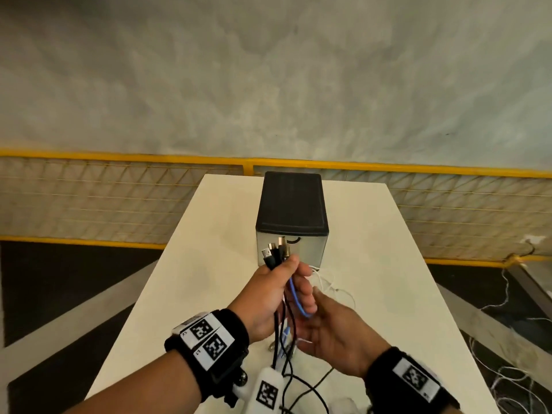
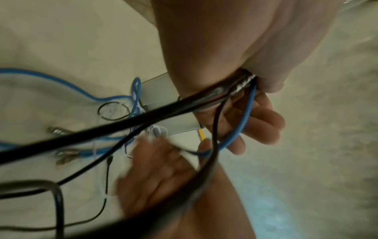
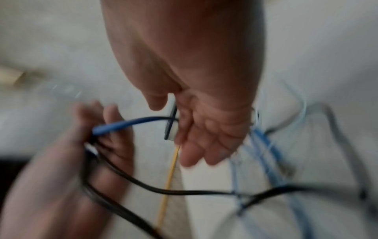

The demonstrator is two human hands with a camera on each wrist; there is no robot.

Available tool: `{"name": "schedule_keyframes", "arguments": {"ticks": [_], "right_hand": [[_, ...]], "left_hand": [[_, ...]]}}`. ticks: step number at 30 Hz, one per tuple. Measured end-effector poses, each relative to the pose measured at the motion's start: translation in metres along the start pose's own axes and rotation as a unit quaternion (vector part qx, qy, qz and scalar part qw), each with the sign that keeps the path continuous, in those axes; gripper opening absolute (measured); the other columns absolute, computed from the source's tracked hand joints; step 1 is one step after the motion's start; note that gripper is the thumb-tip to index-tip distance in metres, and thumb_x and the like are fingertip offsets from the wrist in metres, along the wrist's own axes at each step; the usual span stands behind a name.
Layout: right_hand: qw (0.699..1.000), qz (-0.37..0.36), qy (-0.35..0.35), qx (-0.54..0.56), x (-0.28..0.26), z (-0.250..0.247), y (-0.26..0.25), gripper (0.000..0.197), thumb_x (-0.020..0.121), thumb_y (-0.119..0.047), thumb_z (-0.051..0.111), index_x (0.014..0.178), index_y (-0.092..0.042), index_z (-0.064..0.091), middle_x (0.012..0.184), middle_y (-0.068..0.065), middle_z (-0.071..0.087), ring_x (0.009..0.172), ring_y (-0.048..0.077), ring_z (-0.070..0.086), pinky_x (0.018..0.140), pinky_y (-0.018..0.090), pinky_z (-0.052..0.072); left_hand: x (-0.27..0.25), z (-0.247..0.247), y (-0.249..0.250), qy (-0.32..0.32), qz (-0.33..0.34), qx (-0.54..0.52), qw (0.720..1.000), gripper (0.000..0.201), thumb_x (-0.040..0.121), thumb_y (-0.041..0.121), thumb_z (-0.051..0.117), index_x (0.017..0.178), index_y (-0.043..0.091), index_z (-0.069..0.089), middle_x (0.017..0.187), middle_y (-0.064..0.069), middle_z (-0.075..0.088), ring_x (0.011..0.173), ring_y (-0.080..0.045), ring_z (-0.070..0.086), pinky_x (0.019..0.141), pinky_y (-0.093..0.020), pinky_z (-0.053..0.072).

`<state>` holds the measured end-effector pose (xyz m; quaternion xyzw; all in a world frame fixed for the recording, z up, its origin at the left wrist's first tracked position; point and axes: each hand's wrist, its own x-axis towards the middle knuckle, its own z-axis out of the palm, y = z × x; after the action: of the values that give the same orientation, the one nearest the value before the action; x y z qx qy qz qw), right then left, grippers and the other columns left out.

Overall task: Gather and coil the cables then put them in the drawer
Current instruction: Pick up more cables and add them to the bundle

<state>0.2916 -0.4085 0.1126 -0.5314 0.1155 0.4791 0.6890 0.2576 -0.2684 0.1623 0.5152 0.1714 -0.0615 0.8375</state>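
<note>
Right wrist view heavily blurred; cable ends there not readable. Lower table edge cut off in head view, trailing cable runs lost below it. Drawer unit [image 1: 292,216] on white table [image 1: 373,264], front partly hidden behind plugs.

Left hand [image 1: 268,294] raised, fingers curled round cable bundle [image 1: 276,255], plugs pointing up. Blue cable [image 1: 295,297] looped below the fist, black cables [image 1: 291,339] hanging to the table. Right hand [image 1: 331,333] just beside, fingers relaxed, gripping nothing visible.
</note>
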Motion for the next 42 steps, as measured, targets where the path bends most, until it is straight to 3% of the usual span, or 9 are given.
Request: {"name": "schedule_keyframes", "arguments": {"ticks": [6, 12, 17, 20, 25, 32, 34, 39, 42], "right_hand": [[0.988, -0.084, -0.021, 0.125, 0.011, 0.011, -0.046, 0.023, 0.091, -0.02, 0.052, 0.074, -0.01, 0.064, 0.071, 0.008, 0.067, 0.062, 0.021, 0.065, 0.07, 0.036, 0.05], [0.976, -0.186, 0.023, 0.113, 0.009, 0.011, -0.093, 0.023, 0.101, -0.024, 0.04, 0.09, -0.015, 0.058, 0.069, 0.005, 0.068, 0.059, 0.018, 0.065, 0.063, 0.033, 0.052], [0.984, -0.177, 0.034, -0.006, 0.006, 0.012, -0.076, 0.02, 0.102, -0.02, 0.041, 0.1, -0.01, 0.058, 0.093, 0.015, 0.075, 0.083, 0.027, 0.073, 0.081, 0.044, 0.056], [0.987, -0.154, 0.024, -0.032, 0.01, 0.023, -0.052, 0.024, 0.102, -0.02, 0.041, 0.109, -0.005, 0.058, 0.11, 0.019, 0.072, 0.101, 0.033, 0.069, 0.098, 0.055, 0.049], [0.988, -0.144, 0.018, 0.056, 0.012, 0.033, -0.034, 0.039, 0.104, -0.025, 0.034, 0.116, 0.0, 0.062, 0.104, 0.018, 0.072, 0.09, 0.027, 0.069, 0.072, 0.039, 0.057], [0.989, -0.122, 0.013, 0.079, 0.003, 0.023, -0.048, 0.021, 0.102, -0.025, 0.039, 0.111, -0.013, 0.054, 0.114, 0.014, 0.072, 0.098, 0.023, 0.069, 0.081, 0.04, 0.051], [0.986, -0.139, 0.016, 0.093, 0.003, 0.018, -0.061, 0.016, 0.101, -0.026, 0.041, 0.105, -0.018, 0.054, 0.105, 0.01, 0.076, 0.096, 0.021, 0.072, 0.091, 0.046, 0.048], [0.983, -0.147, 0.022, 0.104, 0.003, 0.007, -0.065, 0.027, 0.1, -0.035, 0.042, 0.095, -0.018, 0.061, 0.095, 0.006, 0.077, 0.092, 0.023, 0.073, 0.082, 0.043, 0.051], [0.983, -0.154, 0.017, 0.099, 0.001, 0.006, -0.06, 0.028, 0.101, -0.035, 0.04, 0.098, -0.016, 0.06, 0.098, 0.009, 0.076, 0.1, 0.027, 0.07, 0.085, 0.046, 0.05]], "left_hand": [[-0.021, -0.025, -0.044, 0.019, -0.074, 0.134, 0.988, 0.035, 0.098, 0.031, 0.051, 0.069, 0.013, 0.055, 0.049, -0.002, 0.031, 0.04, -0.015, 0.026, 0.043, -0.023, 0.028], [-0.044, -0.075, -0.07, -0.09, -0.152, 0.38, 0.908, 0.041, 0.091, 0.037, 0.062, 0.054, 0.019, 0.06, 0.042, 0.007, 0.054, 0.041, -0.005, 0.046, 0.048, -0.018, 0.037], [-0.026, -0.059, -0.038, 0.09, -0.007, 0.197, 0.976, 0.03, 0.096, 0.029, 0.056, 0.074, 0.01, 0.062, 0.056, 0.0, 0.051, 0.036, -0.01, 0.033, 0.036, -0.019, 0.028], [-0.009, -0.026, -0.008, 0.077, 0.066, 0.199, 0.975, 0.015, 0.096, 0.022, 0.058, 0.091, 0.01, 0.066, 0.064, -0.002, 0.054, 0.039, -0.007, 0.036, 0.039, -0.02, 0.03], [-0.001, 0.003, -0.007, 0.055, 0.108, 0.184, 0.975, 0.016, 0.091, 0.0, 0.062, 0.105, -0.002, 0.068, 0.058, 0.009, 0.065, 0.039, 0.004, 0.054, 0.039, -0.007, 0.038], [-0.024, -0.022, -0.037, -0.025, 0.01, 0.259, 0.965, 0.011, 0.083, -0.008, 0.068, 0.08, 0.001, 0.061, 0.048, 0.012, 0.054, 0.035, 0.004, 0.044, 0.039, -0.007, 0.033], [-0.037, -0.038, -0.055, -0.062, -0.059, 0.32, 0.944, 0.015, 0.08, -0.002, 0.074, 0.076, 0.007, 0.062, 0.055, 0.006, 0.054, 0.034, 0.002, 0.041, 0.038, -0.01, 0.032], [-0.055, -0.076, -0.07, -0.103, -0.18, 0.41, 0.888, 0.018, 0.076, 0.012, 0.081, 0.072, 0.018, 0.064, 0.059, 0.003, 0.053, 0.035, -0.003, 0.037, 0.04, -0.015, 0.029], [-0.057, -0.081, -0.055, -0.054, -0.134, 0.34, 0.929, 0.025, 0.074, 0.017, 0.081, 0.073, 0.016, 0.056, 0.058, 0.002, 0.043, 0.039, -0.007, 0.03, 0.041, -0.019, 0.023]]}}
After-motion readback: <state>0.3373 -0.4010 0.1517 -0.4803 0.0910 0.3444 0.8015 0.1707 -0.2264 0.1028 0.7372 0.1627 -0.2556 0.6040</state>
